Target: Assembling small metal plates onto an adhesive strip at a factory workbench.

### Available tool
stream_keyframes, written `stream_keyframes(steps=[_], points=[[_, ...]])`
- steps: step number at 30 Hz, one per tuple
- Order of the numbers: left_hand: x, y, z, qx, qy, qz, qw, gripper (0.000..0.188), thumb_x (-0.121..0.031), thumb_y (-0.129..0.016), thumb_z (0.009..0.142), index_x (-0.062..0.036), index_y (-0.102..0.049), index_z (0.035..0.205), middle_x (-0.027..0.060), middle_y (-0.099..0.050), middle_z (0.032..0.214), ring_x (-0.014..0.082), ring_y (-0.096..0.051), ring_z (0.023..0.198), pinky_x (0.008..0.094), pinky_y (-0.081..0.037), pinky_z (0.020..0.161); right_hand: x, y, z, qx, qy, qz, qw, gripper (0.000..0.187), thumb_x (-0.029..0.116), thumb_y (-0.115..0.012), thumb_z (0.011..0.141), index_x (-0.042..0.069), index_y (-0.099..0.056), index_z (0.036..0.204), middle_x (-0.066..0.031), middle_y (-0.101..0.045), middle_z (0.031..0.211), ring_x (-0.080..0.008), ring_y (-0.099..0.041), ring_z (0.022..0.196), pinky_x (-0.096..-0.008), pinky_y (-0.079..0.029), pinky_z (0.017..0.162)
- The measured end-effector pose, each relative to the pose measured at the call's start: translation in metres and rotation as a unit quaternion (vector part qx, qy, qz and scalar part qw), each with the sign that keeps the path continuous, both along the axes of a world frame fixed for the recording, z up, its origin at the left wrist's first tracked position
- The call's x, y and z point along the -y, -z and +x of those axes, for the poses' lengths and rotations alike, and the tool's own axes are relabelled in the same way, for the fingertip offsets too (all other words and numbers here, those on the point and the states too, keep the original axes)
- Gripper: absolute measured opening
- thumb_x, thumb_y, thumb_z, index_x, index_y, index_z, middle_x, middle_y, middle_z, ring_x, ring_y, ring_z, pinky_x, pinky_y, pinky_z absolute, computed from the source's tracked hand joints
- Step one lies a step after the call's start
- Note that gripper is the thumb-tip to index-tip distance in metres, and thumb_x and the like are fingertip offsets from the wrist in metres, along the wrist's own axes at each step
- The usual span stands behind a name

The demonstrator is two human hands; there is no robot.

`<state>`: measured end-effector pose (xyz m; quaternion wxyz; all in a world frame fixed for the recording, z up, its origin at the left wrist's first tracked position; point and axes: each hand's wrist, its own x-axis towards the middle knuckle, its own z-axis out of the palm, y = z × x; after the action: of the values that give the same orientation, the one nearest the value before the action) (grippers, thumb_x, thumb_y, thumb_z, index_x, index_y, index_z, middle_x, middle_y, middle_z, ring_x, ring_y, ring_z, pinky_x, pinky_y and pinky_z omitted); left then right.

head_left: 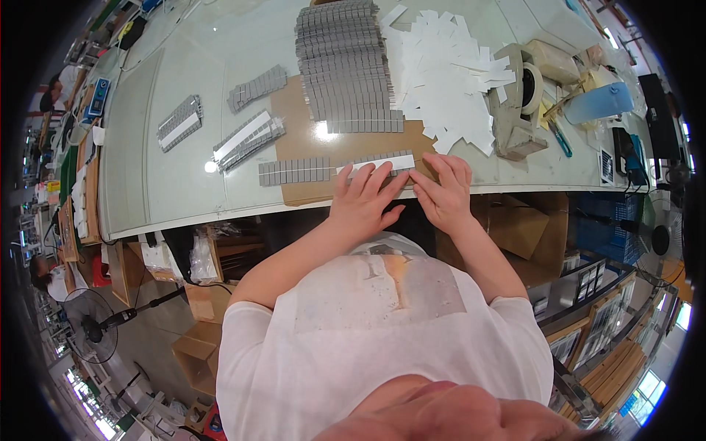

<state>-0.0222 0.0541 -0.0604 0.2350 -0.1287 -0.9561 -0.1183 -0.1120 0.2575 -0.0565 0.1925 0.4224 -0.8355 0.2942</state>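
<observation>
On the cardboard sheet's [312,193] near right part, the left hand [359,200] rests spread fingers on a white strip [402,162] atop a grey segmented strip [360,157]; whether the right hand [446,192] pinches its end, I cannot tell. Fingers partly hide both strips. The table edge [243,214] runs just nearside of the sheet; room opens leftward. Beyond, a grey stack [344,73] meets the upper rim.

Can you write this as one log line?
Left hand: on white strip | Right hand: at strip's right end | Nearby: grey segmented strips, white strip pile
</observation>
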Motion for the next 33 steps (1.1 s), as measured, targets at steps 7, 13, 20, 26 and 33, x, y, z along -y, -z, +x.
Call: stream_keyframes(steps=[7,13,20,26,33], points=[[-0.001,0.0,-0.001,0.007,-0.006,-0.004,1.0,0.068,-0.045,-0.079,0.079,-0.0271,-0.06,0.141,0.0007,-0.052,0.138,0.0224,-0.048,0.126,0.0509,-0.031,0.113,-0.001,-0.002,-0.003,0.011,-0.005,0.004,1.0,0.027,0.02,-0.073,0.086,0.011,-0.078,0.11,-0.012,-0.064,0.131,-0.0328,-0.056,0.12,-0.0463,-0.038,0.103],[-0.002,0.001,-0.004,-0.002,-0.004,-0.032,0.999,0.062,-0.05,-0.078,0.078,-0.0296,-0.064,0.136,0.0004,-0.051,0.137,0.0218,-0.046,0.126,0.0485,-0.024,0.115,-0.003,-0.005,-0.002,0.016,-0.003,-0.008,1.0,0.027,0.019,-0.073,0.086,0.01,-0.078,0.111,-0.0126,-0.064,0.13,-0.033,-0.056,0.12,-0.0465,-0.038,0.103],[0.009,0.003,0.005,-0.021,0.037,-0.004,0.999,0.059,-0.043,-0.076,0.081,-0.0245,-0.065,0.136,0.0018,-0.055,0.133,0.0226,-0.049,0.121,0.0466,-0.03,0.112,-0.036,-0.018,-0.028,-0.082,0.12,-0.101,0.984,0.024,0.012,-0.076,0.082,0.007,-0.075,0.106,-0.0146,-0.067,0.122,-0.0324,-0.059,0.114,-0.0479,-0.042,0.102],[0.022,0.008,0.022,-0.052,0.109,0.094,0.988,0.054,-0.027,-0.08,0.076,-0.0197,-0.067,0.128,-0.0012,-0.059,0.126,0.0207,-0.052,0.116,0.0437,-0.037,0.105,-0.121,-0.055,-0.124,0.101,0.375,-0.192,0.901,0.024,0.021,-0.082,0.085,0.003,-0.074,0.099,-0.0052,-0.072,0.098,-0.0212,-0.063,0.09,-0.0333,-0.047,0.082],[0.029,0.015,0.043,-0.064,0.094,0.111,0.987,0.043,-0.021,-0.082,0.074,-0.0186,-0.075,0.116,0.0012,-0.063,0.121,0.0245,-0.054,0.11,0.0433,-0.04,0.098,-0.128,-0.071,-0.158,0.429,0.282,-0.331,0.792,0.024,0.017,-0.082,0.087,-0.001,-0.075,0.101,-0.0009,-0.071,0.093,-0.01,-0.061,0.089,-0.0262,-0.046,0.082]])
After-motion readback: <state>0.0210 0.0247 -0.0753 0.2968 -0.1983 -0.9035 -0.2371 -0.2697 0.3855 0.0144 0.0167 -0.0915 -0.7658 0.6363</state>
